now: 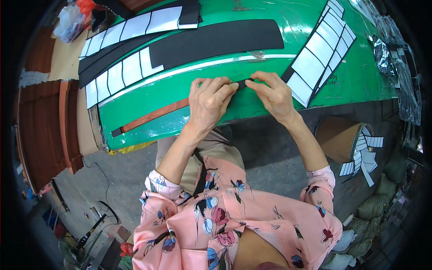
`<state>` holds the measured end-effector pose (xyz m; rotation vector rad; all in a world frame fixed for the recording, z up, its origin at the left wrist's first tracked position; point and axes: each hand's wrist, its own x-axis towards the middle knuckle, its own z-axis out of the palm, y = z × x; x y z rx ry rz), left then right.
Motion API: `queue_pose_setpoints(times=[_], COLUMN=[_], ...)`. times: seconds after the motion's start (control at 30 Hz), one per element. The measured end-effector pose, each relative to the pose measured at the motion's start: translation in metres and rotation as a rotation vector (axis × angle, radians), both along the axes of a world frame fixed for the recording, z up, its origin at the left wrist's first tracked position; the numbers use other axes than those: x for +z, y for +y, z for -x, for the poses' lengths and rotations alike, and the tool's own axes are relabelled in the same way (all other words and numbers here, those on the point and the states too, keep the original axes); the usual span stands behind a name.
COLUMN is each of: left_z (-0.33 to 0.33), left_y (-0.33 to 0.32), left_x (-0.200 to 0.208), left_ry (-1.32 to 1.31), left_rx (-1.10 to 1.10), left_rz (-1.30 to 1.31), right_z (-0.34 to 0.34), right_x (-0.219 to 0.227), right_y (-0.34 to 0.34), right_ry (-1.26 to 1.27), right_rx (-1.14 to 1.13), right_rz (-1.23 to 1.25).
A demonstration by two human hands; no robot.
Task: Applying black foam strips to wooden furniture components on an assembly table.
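Note:
A long, narrow brown strip (155, 113) with black ends lies slantwise along the near edge of the green tabletop (364, 78). My left hand (208, 98) is closed over the strip towards its right end, with thumb and fingers pinched together. Just to the right, my right hand (275, 93) pinches the black tip of the strip between thumb and fingertips. A short black piece of it (243, 84) shows between the two hands. My fingers hide the part of the strip under the left hand.
Beyond my hands lies a black foam sheet (220, 42). White-faced, black-edged pieces lie at the left (119, 75) and right (317, 58). A brown drum (335, 135) with white scraps stands on the floor at right. Brown corrugated boards (42, 130) stand at left.

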<state>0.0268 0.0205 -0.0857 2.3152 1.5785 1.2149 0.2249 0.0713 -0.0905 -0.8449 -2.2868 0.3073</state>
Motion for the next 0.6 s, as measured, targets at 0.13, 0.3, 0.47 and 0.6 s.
queue_pose_setpoints(times=[0.13,0.3,0.47,0.6], left_z=[0.003,-0.004,-0.008,0.009], left_y=[-0.002,-0.005,-0.005,-0.016], left_x=[-0.001,-0.012,0.006,-0.003], left_ry=[0.049,-0.066,-0.174,-0.381], left_rx=[0.016,0.139,0.157,0.150], left_rz=[-0.028,0.066,0.199,0.157], right_z=[0.010,0.023,0.027,0.045], right_x=[-0.002,-0.003,-0.004,-0.004], right_y=[-0.006,-0.009,-0.003,-0.006], right_ry=[0.063,0.203,0.550,0.514], right_rx=[-0.042,-0.144,-0.250,-0.261], right_rz=[0.056,0.517,1.106,1.138])
